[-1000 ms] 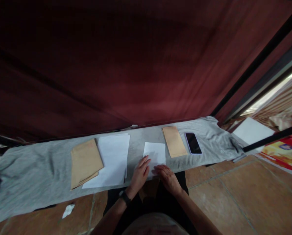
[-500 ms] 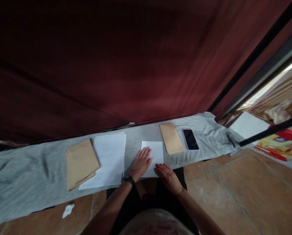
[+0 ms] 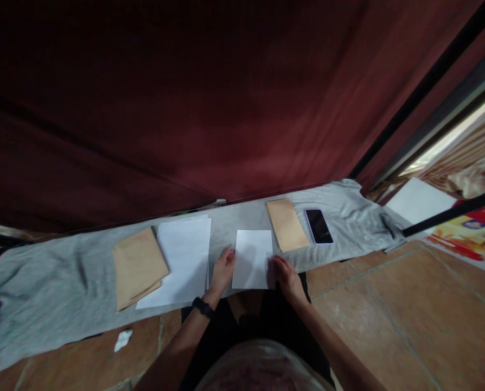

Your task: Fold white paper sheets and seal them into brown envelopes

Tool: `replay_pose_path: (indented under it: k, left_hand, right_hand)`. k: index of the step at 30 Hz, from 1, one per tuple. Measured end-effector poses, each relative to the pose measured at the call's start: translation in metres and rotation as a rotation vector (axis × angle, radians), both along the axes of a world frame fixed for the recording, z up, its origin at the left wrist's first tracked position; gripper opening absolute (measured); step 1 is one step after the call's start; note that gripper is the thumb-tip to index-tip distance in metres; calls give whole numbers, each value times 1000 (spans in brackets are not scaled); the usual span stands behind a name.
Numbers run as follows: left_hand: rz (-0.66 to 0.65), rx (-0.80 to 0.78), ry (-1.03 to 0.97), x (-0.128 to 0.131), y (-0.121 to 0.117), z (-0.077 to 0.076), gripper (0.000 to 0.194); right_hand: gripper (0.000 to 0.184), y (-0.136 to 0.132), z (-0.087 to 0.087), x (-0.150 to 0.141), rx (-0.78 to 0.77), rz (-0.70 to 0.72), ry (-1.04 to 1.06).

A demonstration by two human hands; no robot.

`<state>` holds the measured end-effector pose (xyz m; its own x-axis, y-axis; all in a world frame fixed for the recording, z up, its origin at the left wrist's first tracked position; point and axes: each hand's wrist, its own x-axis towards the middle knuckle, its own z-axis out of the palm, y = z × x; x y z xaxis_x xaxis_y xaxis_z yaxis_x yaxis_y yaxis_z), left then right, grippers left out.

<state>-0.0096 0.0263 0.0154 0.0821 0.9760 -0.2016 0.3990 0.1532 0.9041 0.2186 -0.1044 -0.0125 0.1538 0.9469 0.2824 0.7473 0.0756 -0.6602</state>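
Apparently steadied the small white paper (image 3: 252, 259) along the near edge of the cloth-covered bench (image 3: 74, 274), between left hand (image 3: 222, 270) and right hand (image 3: 290, 279), with either grip too unclear to call pinching or loose, probably needing an even two-sided hold next.

A dark red backdrop (image 3: 226, 108), dimmer at left, fills the far side behind a long gray cloth-covered surface (image 3: 59, 277), with brown floor tiles (image 3: 372, 320) near, 2 black bars (image 3: 424, 89) at right and a bright strip (image 3: 450, 133) at far right.
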Motion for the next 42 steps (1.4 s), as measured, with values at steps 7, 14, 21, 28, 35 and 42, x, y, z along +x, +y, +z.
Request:
replay_pose_path:
  k: [7, 14, 21, 28, 35, 42]
  left_hand:
    - [70, -95, -82, 15, 11, 11, 27]
    - [36, -129, -96, 20, 11, 11, 5]
    - [-29, -189, -249, 21, -1, 23, 15]
    - [-54, -200, -371, 17, 1, 44, 28]
    - [-71, -63, -415, 18, 16, 82, 26]
    - [-311, 517, -110, 5, 26, 109, 15]
  right_hand:
    - [41, 21, 8, -18, -191, -238, -162]
    - [39, 21, 5, -21, -189, -266, -134]
    - [44, 28, 6, -7, -104, -236, 217]
    - [45, 58, 29, -2, -222, -258, 916]
    - [31, 74, 75, 3, -177, -130, 1046]
    - [17, 79, 106, 13, 139, 36, 814]
